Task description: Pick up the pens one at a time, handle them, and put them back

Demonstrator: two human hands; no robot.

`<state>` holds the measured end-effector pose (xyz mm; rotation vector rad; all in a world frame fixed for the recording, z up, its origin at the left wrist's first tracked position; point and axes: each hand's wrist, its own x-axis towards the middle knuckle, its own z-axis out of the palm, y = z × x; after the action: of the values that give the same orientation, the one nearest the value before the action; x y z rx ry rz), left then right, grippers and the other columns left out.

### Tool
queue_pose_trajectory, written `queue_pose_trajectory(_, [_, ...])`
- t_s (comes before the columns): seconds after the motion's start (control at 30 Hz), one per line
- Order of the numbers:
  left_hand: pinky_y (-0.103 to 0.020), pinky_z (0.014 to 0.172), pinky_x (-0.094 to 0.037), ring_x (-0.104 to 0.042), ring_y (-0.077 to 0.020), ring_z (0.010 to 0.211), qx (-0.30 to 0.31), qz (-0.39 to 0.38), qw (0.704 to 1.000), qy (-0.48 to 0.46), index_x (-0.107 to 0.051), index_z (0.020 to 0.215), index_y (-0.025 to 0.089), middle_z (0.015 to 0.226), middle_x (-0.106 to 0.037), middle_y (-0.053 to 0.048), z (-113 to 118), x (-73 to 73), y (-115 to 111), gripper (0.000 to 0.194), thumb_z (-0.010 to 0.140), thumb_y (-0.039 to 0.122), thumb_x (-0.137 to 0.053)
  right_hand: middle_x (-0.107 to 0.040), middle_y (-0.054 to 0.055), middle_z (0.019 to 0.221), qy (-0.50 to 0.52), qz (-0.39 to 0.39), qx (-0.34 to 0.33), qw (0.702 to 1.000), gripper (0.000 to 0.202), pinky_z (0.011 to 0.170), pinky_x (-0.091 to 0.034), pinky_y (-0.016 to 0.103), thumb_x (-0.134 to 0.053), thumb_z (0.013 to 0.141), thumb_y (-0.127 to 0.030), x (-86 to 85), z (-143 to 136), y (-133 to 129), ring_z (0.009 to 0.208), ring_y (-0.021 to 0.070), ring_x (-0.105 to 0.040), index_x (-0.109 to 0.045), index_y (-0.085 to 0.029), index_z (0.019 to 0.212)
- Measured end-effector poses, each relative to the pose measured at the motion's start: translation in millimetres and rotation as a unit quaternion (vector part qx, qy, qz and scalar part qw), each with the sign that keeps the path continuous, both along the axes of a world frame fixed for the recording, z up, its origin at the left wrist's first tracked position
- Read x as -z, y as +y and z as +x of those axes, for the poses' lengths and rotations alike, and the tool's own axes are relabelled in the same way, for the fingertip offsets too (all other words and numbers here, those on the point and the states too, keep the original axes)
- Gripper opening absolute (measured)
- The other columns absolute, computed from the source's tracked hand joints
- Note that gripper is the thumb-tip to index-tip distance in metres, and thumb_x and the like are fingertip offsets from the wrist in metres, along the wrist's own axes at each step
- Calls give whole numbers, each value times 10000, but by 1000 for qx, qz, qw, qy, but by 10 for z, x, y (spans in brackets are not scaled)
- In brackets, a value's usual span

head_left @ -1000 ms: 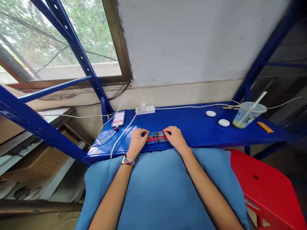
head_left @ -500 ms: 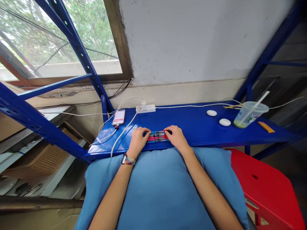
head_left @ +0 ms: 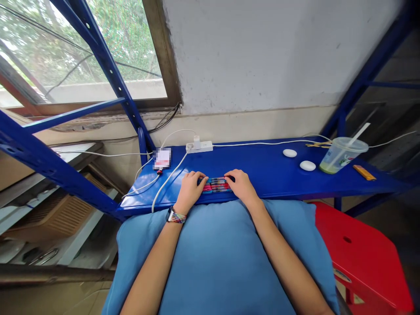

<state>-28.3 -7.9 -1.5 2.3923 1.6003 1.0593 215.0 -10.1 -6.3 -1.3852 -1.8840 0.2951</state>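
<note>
Head view. Pens (head_left: 217,185) lie side by side in a compact row on the blue shelf (head_left: 267,177), near its front edge, each running from left to right. The left hand (head_left: 189,190) is at the left ends, thumb and fingers bent inward; the right hand (head_left: 242,186) is at the right ends in a matching pose. Both touch the row. The fingers cover the pen ends, so whether either hand pinches a pen or merely presses against it cannot be told.

Change over the last second: minimal. The picture has shifted slightly, while both hands and the row hold the same arrangement. Meaning for the work: the row appears to be steadied or squared from both ends, with no pen lifted. The white cable (head_left: 170,178) lies left of the left hand, clear of the pens.
</note>
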Motion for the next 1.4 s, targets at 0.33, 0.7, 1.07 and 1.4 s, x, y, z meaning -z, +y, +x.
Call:
queue_pose_trajectory(0.33, [-466, 1024, -507, -638, -316, 1089, -7, -13, 1000, 10, -758, 1079, 242, 1052, -725, -80, 8, -11, -24, 144, 1020, 364, -711, -804, 80, 1084, 9, -4, -15, 1000, 181, 990, -534, 406, -660, 1045, -189, -12, 25, -1, 1048, 262, -698, -835, -235, 1041])
queue_pose_trajectory(0.7, [-479, 1029, -499, -629, -322, 1092, 0, -18, 1000, -6, -762, 1059, 254, 1053, -724, -80, 18, -13, -23, 115, 1014, 350, -717, -799, 78, 1097, 21, 1, -24, 999, 168, 988, -533, 401, -694, 1014, -173, 16, 46, 3, 1050, 256, -694, -832, -239, 1084])
queue_pose_trajectory(1.07, [-481, 1030, -495, -629, -322, 1077, 0, -24, 1000, 0, -766, 1058, 244, 1038, -728, -88, 15, -44, -35, 129, 1028, 339, -683, -793, 99, 1133, 60, 6, -22, 998, 161, 1051, -532, 427, -697, 1013, -187, -28, 11, -28, 1109, 268, -708, -835, -226, 1089])
queue_pose_trajectory(1.4, [-469, 1029, -478, -689, -291, 1048, 12, -20, 1000, -11, -735, 1027, 250, 1044, -775, -80, -16, -2, 61, 280, 1112, 317, -477, -757, 44, 1353, 44, 10, -210, 977, 117, 1242, -433, 518, -826, 896, -189, -147, -89, -205, 1443, 311, -546, -842, -289, 838])
